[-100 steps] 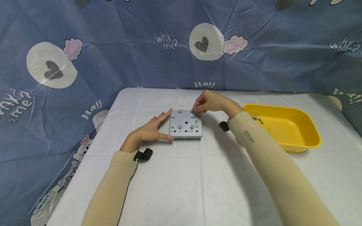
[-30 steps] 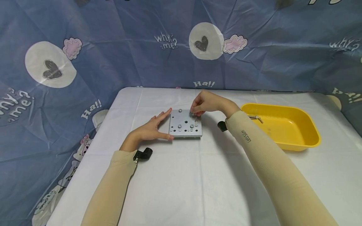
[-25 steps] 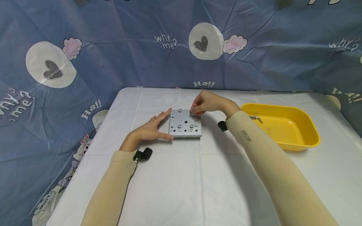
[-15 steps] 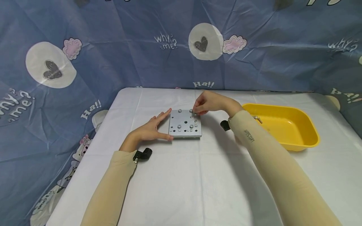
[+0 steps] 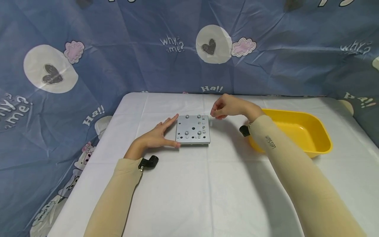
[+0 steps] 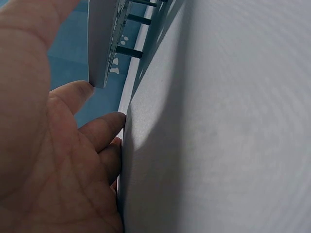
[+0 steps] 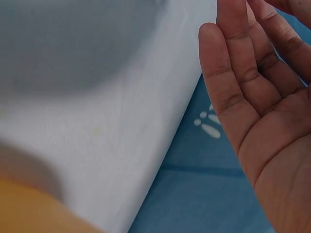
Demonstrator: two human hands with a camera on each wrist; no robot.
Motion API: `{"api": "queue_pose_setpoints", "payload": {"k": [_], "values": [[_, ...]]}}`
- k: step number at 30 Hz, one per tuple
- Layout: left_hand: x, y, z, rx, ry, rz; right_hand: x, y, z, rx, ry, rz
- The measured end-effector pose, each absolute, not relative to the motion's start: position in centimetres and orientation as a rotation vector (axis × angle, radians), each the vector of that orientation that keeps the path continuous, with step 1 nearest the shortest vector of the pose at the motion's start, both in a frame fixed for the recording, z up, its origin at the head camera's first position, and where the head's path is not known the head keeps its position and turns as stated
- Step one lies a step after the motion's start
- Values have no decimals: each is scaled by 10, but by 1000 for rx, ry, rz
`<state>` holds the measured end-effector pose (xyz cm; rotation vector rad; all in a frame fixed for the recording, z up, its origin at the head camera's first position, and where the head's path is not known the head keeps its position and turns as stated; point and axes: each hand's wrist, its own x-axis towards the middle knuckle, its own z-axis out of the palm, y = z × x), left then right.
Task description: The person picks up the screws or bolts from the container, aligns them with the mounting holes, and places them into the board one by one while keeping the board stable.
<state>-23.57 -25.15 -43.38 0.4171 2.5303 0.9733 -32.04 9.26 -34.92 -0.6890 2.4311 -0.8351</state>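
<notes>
A silver metal plate [image 5: 189, 123] with holes and several bolts lies on the white table. Bolt shanks [image 6: 129, 52] stick out of its underside in the left wrist view. My left hand [image 5: 155, 136] has its fingers spread, thumb at the plate's near left corner and index finger at the far left corner. My right hand [image 5: 228, 107] hovers just off the far right corner, thumb and fingers drawn together. In the right wrist view, the right hand's [image 7: 262, 92] fingertips are partly cut off, so whether they hold something small cannot be made out.
A yellow tray [image 5: 314, 131] stands at the right, partly behind the right forearm. A white cloth [image 5: 183, 191] covers the table, and a blue printed curtain [image 5: 118, 39] hangs behind it.
My right hand has lifted off the plate's far right corner and moved right, uncovering the bolt there. The left hand stays at the plate's left side. The metal pieces in the tray are now hidden.
</notes>
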Motion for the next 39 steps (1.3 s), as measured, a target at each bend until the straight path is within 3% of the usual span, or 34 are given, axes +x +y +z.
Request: {"api": "queue_pose_setpoints", "payload": {"k": [39], "values": [[-239,-251,-435,437,2535,989,-311,225,-335,-451,2562,-754]]}}
